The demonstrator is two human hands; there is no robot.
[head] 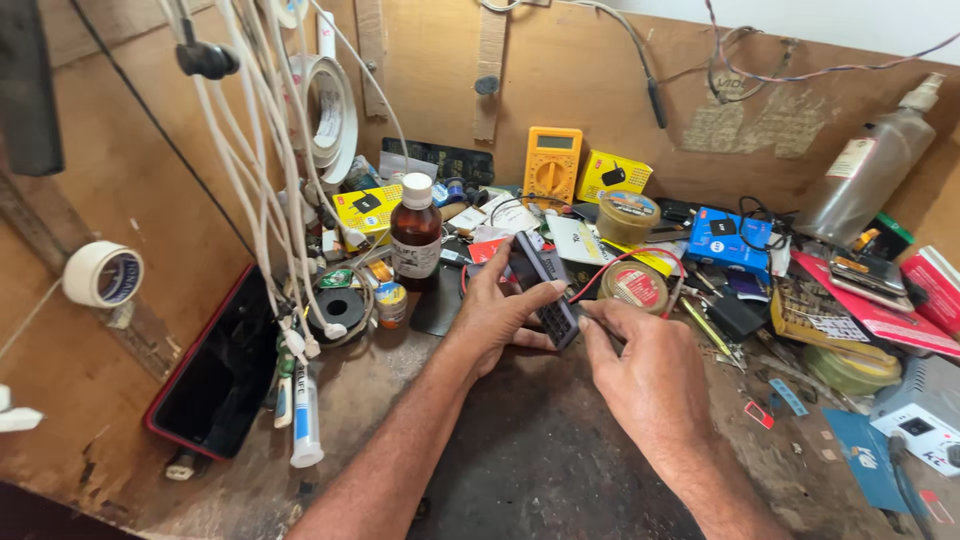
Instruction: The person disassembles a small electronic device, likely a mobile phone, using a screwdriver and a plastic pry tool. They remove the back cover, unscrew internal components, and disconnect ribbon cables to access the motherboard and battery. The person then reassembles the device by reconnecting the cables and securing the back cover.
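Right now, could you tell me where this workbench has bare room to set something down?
Bare dark bench lies between the forearms, below the left hand and right hand. The back, around the brown glass bottle and yellow multimeter, is crowded.

Bright, even daylight fills the scene, seemingly from upper right, where the white wall (800, 20) nearly blows out. Shadows under the forearms on the tabletop (540, 450) are soft. Focus is sharp centrally; wide-angle distortion bends the hanging white cables (250, 150) at left.
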